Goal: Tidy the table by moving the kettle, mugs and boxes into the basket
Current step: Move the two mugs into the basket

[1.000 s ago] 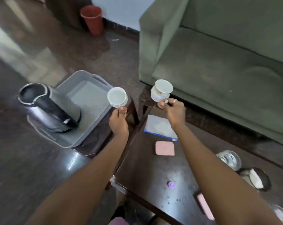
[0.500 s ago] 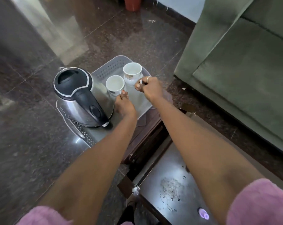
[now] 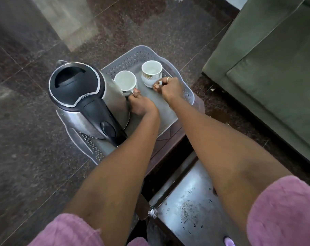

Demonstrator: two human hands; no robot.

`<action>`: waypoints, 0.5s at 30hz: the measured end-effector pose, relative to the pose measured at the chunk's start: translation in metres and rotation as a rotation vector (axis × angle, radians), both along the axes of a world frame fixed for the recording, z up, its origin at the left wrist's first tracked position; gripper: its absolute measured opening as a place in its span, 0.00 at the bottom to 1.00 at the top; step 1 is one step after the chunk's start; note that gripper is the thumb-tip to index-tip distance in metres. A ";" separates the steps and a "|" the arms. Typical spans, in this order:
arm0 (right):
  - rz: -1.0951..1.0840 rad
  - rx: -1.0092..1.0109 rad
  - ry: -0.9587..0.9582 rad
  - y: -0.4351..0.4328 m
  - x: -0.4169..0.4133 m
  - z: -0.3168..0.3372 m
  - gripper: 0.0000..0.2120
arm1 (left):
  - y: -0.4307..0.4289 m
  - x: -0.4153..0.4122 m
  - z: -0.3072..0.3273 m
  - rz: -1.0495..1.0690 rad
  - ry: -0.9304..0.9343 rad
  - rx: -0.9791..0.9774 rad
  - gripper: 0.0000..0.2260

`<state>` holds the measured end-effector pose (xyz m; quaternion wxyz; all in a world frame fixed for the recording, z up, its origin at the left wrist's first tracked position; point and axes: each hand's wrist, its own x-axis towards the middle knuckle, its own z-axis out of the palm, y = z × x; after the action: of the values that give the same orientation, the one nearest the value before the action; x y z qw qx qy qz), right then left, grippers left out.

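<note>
Sleeves of pink cloth frame the nearest part of the view, and between the forearms lies a corner of the dark glossy bench, with a small purple thing at its near edge; no boxes show in this view. Farther out, on a low dark stand just beyond the bench, sits the grey basket, and the kettle stands upright in its left part. The left hand is clenched on the handle of the plain mug, which sits just beside the kettle's steel wall, perhaps touching it. The right hand, a ring on one finger, pinches the handle of the patterned mug, set farther toward the basket's back. Both mugs are upright and look to be resting on the basket's floor or just above it; I cannot tell which. The step in hand seems to be setting the mugs down. Next, I judge, each grip must loosen and slide clear of its handle without tipping a mug, then go back to the bench for the boxes. Beyond the basket lie the speckled floor and, to the right, a green sofa.
</note>
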<state>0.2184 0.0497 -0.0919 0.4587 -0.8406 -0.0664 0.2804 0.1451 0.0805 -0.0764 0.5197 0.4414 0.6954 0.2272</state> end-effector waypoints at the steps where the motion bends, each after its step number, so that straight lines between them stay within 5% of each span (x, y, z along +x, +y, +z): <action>1: -0.007 -0.001 0.003 0.003 0.001 -0.002 0.10 | 0.000 0.002 -0.001 0.023 -0.011 -0.001 0.17; 15: -0.116 0.153 0.285 0.022 0.005 -0.002 0.16 | 0.006 0.020 -0.001 0.255 -0.102 0.006 0.17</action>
<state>0.2231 0.0713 -0.0936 0.5414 -0.7574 0.0269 0.3641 0.1650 0.0863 -0.0774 0.5199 0.3386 0.7179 0.3156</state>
